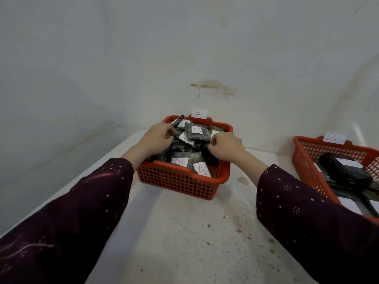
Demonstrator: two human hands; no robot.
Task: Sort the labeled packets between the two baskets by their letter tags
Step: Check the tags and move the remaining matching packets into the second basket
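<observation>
dark packets (198, 132) heaped in A basket (180, 181)

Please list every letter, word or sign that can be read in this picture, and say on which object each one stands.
"A": white card on the far rim of the left basket.
"B": white card on the far rim of the right basket.
"B", turned round: tag on the top packet in the left basket.
"A": tag on a near packet.
"A": tag on the near-right packet.
Other tags in both baskets: hidden, blank or too blurred to read.
</observation>
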